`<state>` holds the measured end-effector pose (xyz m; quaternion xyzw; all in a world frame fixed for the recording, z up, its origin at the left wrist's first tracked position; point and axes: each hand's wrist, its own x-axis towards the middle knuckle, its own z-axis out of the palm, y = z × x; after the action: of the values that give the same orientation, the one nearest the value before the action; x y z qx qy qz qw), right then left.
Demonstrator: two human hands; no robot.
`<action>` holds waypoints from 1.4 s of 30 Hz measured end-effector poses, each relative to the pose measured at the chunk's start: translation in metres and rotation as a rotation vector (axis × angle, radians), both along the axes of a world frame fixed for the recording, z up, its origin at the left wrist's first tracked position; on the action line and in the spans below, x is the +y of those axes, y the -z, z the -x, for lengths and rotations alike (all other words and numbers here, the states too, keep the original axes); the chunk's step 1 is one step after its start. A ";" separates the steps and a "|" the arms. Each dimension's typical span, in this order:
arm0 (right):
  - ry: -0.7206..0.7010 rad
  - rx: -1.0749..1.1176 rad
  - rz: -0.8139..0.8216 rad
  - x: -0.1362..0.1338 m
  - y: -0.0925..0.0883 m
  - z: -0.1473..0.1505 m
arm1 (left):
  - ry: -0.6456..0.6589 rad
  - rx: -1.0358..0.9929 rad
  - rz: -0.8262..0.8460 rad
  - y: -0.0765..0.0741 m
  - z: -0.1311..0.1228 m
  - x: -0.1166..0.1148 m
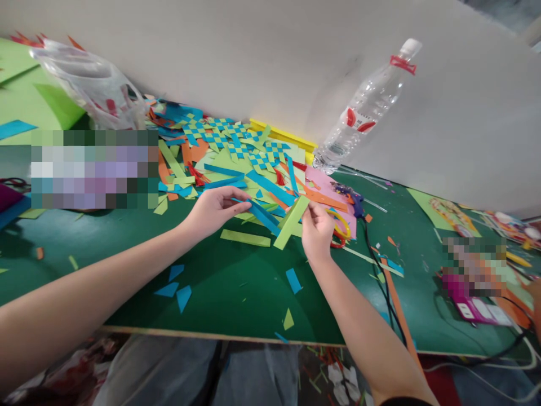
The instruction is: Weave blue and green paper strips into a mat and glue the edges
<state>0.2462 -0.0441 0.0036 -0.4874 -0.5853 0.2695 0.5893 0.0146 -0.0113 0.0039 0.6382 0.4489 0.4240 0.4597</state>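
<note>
There's a decent pile of blue-and-green checkered woven paper pieces [228, 138] done, sitting left of the water bottle [366, 107]. The bit in hand looks barely started, I'd say: it's in front and left of the bottle, just a blue paper strip [264, 216] with a lime-green paper strip [287, 230] across its end, no checks in it. Left hand [215, 210] has thumb and fingertips pinched on the blue one; right hand [318, 230] is clamped on the green, can't tell if it's got the blue too. Plenty's unwoven, like that loose green strip [245, 238] lying nearer the person than the bottle.
</note>
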 end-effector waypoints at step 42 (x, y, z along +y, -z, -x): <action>-0.278 -0.194 0.016 -0.010 -0.003 0.012 | 0.087 -0.120 0.143 -0.014 -0.017 -0.019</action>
<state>0.2341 -0.0538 0.0065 -0.4302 -0.6989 0.3048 0.4832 0.0321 -0.0307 0.0184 0.5958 0.4217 0.4081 0.5483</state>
